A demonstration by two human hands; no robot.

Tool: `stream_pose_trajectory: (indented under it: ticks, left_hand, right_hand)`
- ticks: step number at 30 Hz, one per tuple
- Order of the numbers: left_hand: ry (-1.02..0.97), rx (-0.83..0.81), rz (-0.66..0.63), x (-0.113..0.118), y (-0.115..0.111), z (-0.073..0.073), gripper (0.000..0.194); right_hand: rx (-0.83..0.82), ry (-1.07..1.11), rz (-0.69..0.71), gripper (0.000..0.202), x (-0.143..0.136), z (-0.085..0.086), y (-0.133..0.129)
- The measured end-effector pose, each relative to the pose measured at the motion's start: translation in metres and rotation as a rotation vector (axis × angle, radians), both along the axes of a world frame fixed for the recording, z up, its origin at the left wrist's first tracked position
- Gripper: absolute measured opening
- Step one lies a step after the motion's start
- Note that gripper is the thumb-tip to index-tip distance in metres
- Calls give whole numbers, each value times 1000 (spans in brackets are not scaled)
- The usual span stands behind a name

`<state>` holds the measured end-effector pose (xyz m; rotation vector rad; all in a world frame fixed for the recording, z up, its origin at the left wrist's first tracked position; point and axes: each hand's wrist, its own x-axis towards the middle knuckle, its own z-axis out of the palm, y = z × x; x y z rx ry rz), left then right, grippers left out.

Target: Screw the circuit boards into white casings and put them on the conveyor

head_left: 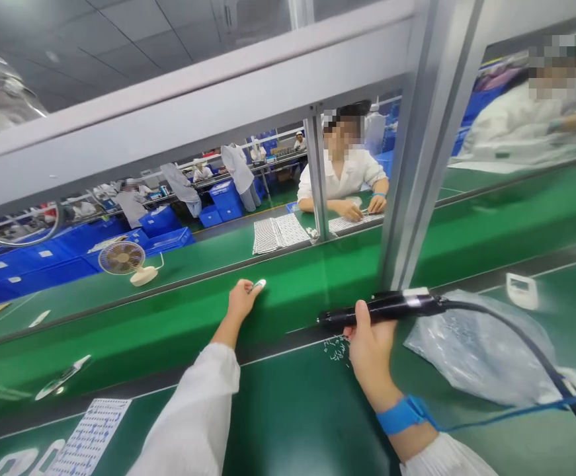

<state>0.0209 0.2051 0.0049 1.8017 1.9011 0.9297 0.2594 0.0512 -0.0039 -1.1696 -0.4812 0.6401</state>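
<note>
My left hand [241, 302] reaches out over the green conveyor belt [168, 307], its fingers closed on a small white part [259, 285] with a rounded end. The part's exact kind is too small to make out. In my right hand [373, 350] lies a black electric screwdriver [381, 310], held nearly level with its tip to the left and the thumb raised along it. Its black cable [506, 330] runs off to the right. Below the tip, several tiny white pieces [336, 347] are scattered on the green worktop [288, 410]. My right wrist wears a blue strap [401, 415].
A clear plastic bag [481, 350] and a white frame [522, 291] lie on the right. A long white part [63, 378] rests on the belt at left, near a printed sheet [92, 436]. Metal posts [416, 145] rise ahead. Across the belt sit a co-worker [342, 172] and a fan [123, 258].
</note>
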Motion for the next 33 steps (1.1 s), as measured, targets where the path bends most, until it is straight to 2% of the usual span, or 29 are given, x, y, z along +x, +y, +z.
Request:
stream_pose_trajectory:
  ticks: [2,4,6,8,10,12,15,17,18,20,25,27,29,33]
  left_hand:
    - [19,-3,22,3,14,-5,22]
    - [31,5,25,7,17,-9,23]
    - [35,32,19,11,11,-9,27]
    - [32,74,12,16,-6,-8,30]
    - [21,113,-1,23,-36,-9,29]
    - [-12,152,-47,34,-79,-14,24]
    - [-115,228,-205,54,-145,-28,18]
    - [-145,245,-302,67,-175,-36,13]
    - [-140,244,-338,73,-183,-37,11]
    - [-109,239,-386,82,-187,-38,7]
    - [-1,188,-472,99,-168,-30,21]
    - [35,167,-507,104,-164,-30,17]
    - [50,152,-511,107,-164,-30,10]
    - [32,153,-485,107,-166,-32,13]
  right_hand:
    - [-6,-100,-75,49,5,2,-2]
    - [6,-214,-147,50,9,4,-2]
    - [19,-294,-161,52,14,5,-2]
    - [11,-346,-159,52,18,4,-1]
    - [-3,-378,-172,50,21,3,1]
    - [-8,-392,-181,49,22,2,2]
    - [-16,-414,-170,46,21,2,3]
    - [-20,-435,-163,47,21,2,3]
    - [-22,-443,-165,48,21,2,3]
    - [-14,-446,-182,48,22,3,3]
    - [31,-417,-250,46,29,8,4]
    - [21,-391,-265,43,31,10,5]
    - [-1,-354,-278,42,32,11,5]
    - [-38,-302,-277,42,33,11,5]
